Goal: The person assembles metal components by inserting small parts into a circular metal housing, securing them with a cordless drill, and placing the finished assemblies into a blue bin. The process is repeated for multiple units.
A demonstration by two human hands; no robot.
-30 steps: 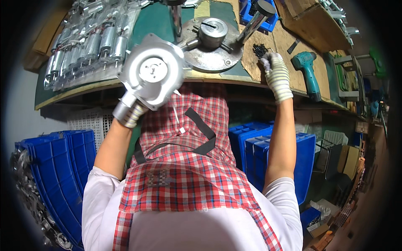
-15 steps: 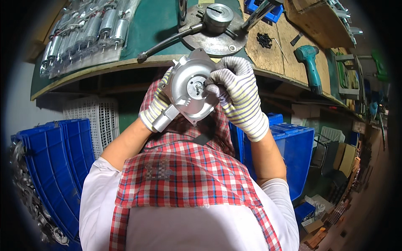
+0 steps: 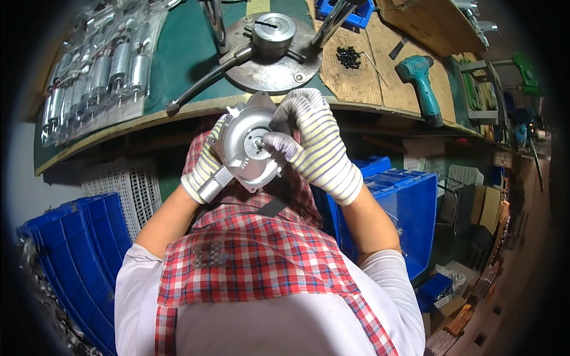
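Note:
My left hand (image 3: 208,169), in a striped knit glove, is closed round the side of a silver metal blower housing (image 3: 242,157). The housing is round, with a short outlet pipe pointing toward my lower left and a small hub with holes at its middle. My gloved right hand (image 3: 314,142) is over the housing's right side, thumb and forefinger parted. Its thumb tip lies at the hub's edge, and the forefinger is above it near the rim. Nothing shows between these two fingers; the other fingers are partly hidden.
On the green bench stands a press with a round steel base (image 3: 237,77) and a long handle (image 3: 202,86). Bagged small motors (image 3: 119,65) lie left. Black screws (image 3: 348,57) and a teal power driver (image 3: 420,86) lie right. Blue crates (image 3: 409,196) flank me below.
My right thumb and forefinger have parted from their pinch at the hub. The bench has shifted leftward in view; my left hand keeps its hold on the housing.

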